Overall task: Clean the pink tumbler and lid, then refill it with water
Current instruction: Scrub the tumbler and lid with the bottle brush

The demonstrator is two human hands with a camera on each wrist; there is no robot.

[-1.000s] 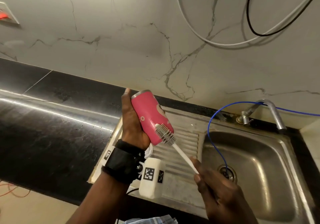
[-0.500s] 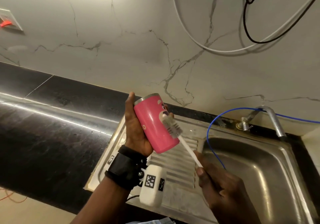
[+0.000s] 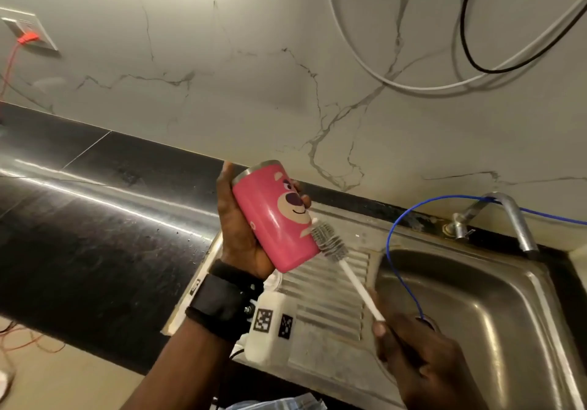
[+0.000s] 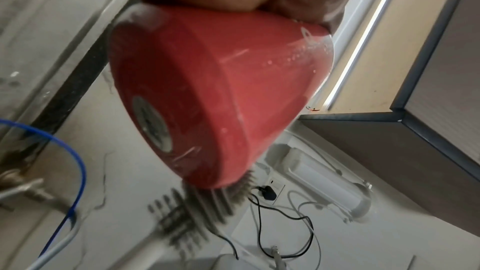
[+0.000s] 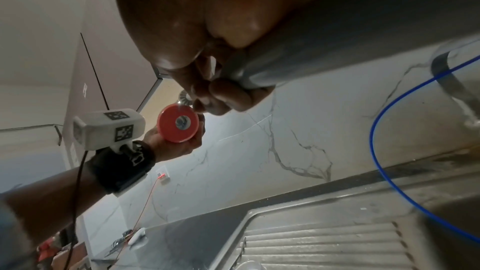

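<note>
My left hand (image 3: 241, 235) grips the pink tumbler (image 3: 276, 216), which has a bear face printed on its side and is tilted above the draining board. Its base (image 4: 182, 98) fills the left wrist view and appears as a small red disc (image 5: 178, 123) in the right wrist view. My right hand (image 3: 409, 346) grips the white handle of a bottle brush (image 3: 330, 244). The bristle head rests against the tumbler's lower right side, near the base. No lid can be made out for certain.
A steel sink (image 3: 508, 330) with a ribbed draining board (image 3: 327, 295) lies below my hands. A tap (image 3: 511, 216) stands at the back, with a blue tube (image 3: 392, 250) looping into the basin. Black countertop (image 3: 95, 219) extends left. Cables hang on the marble wall.
The tumbler has turned in my left hand, so the bear face now shows. The brush head has slid from the tumbler's upper side down to its lower right side.
</note>
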